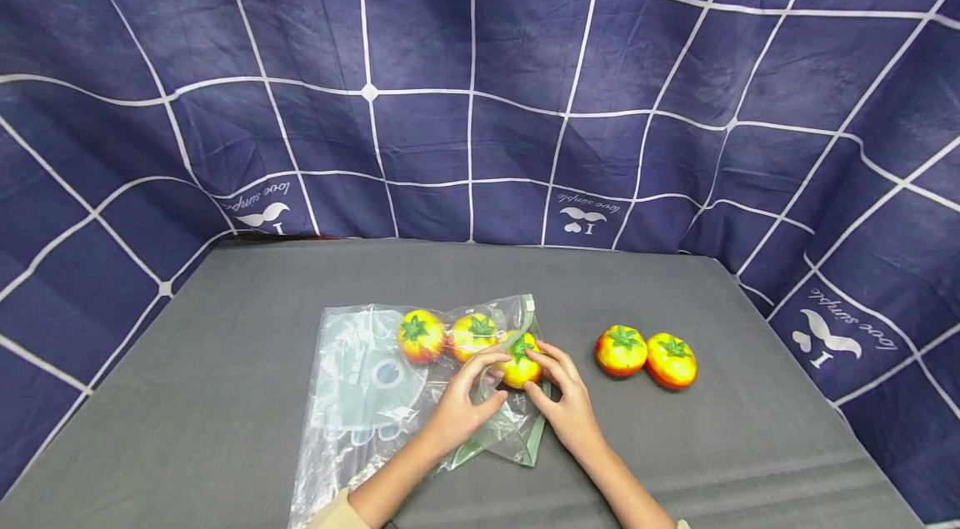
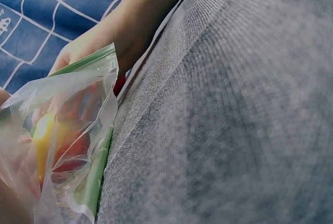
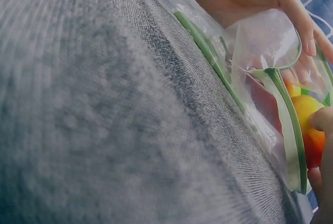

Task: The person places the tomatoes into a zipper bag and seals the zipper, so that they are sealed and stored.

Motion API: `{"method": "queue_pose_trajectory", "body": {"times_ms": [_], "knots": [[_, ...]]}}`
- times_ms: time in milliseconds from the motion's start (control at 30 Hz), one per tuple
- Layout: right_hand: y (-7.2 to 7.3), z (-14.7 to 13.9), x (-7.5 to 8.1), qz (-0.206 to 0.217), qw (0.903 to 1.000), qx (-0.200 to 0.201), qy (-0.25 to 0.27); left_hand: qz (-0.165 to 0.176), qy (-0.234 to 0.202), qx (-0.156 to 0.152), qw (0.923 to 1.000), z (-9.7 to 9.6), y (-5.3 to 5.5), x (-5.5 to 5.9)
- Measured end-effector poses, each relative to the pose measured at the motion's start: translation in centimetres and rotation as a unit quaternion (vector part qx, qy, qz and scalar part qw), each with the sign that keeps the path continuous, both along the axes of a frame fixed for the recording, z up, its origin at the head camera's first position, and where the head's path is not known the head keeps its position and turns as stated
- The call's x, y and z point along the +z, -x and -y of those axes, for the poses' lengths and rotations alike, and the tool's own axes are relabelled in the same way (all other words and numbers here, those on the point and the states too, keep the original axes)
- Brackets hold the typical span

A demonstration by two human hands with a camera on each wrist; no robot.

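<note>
A clear zip bag (image 1: 315,396) with a green closure and pale print lies flat, its mouth facing right. Inside it sit two yellow-red tomatoes (image 1: 421,337) with green leafy tops, side by side. My right hand (image 1: 573,408) grips a third tomato (image 1: 521,375) at the mouth, fingers behind it and thumb in front. Curved around the mouth from the left, my left hand (image 1: 461,412) holds the bag's film. In the right wrist view, the green closure strip (image 3: 286,109) runs beside the gripped tomato (image 3: 312,143). Plastic partly veils this tomato (image 2: 62,140) in the left wrist view.
Two more tomatoes, one (image 1: 621,351) touching the other (image 1: 671,361), rest on the grey table cover (image 1: 750,446) to the right of the hands. A blue curtain (image 1: 420,137) with white grid lines hangs behind the table and along both sides.
</note>
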State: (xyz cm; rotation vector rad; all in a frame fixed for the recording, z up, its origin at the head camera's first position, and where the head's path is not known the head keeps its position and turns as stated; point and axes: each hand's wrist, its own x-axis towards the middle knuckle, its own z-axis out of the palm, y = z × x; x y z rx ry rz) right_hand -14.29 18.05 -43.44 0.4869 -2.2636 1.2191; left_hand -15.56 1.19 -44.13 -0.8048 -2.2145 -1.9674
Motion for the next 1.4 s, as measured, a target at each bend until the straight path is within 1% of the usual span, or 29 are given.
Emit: {"method": "queue_pose_trajectory", "body": {"times_ms": [133,267,400,467,567,600,767,933,1000,1167,1233,1400], "knots": [[0.03,-0.01,-0.2,-0.005,1.0,0.001,0.004,-0.008,0.005,-0.005,0.9999,-0.08,-0.14,-0.01],[0.07,0.11,-0.38,-0.01,0.9998,0.014,0.005,-0.003,0.009,0.0,1.0,-0.05,-0.27,-0.02],[0.04,0.19,-0.43,-0.008,0.999,0.043,0.012,0.001,0.011,0.004,0.9999,0.06,-0.37,0.05],[-0.01,0.17,-0.45,-0.008,0.9983,0.058,0.006,0.0,0.01,0.003,0.9999,0.14,-0.43,0.1],[-0.05,0.12,-0.57,-0.009,0.9961,0.087,0.002,-0.007,0.004,-0.002,1.0,0.24,-0.52,0.18],[-0.04,0.12,-0.59,-0.01,0.9953,0.096,0.003,-0.014,0.001,-0.005,0.9999,0.25,-0.53,0.16],[0.09,0.17,-0.69,-0.003,0.9905,0.135,0.026,-0.034,-0.01,-0.008,0.9993,0.21,-0.54,0.08],[0.06,0.14,-0.8,0.021,0.9862,0.159,0.042,-0.021,-0.002,-0.018,0.9996,0.05,-0.69,0.13],[0.01,0.12,-0.75,0.024,0.9877,0.152,0.03,-0.018,0.005,-0.02,0.9996,-0.01,-0.72,0.1],[-0.16,-0.01,-0.47,0.036,0.9924,0.117,-0.006,-0.026,0.022,-0.002,0.9994,-0.1,-0.6,-0.11],[-0.21,-0.07,-0.38,0.042,0.9929,0.111,-0.009,-0.027,0.025,0.007,0.9993,-0.12,-0.53,-0.2],[-0.18,-0.08,-0.27,0.023,0.9945,0.102,-0.003,-0.03,0.034,0.027,0.9986,-0.15,-0.27,-0.46]]}}
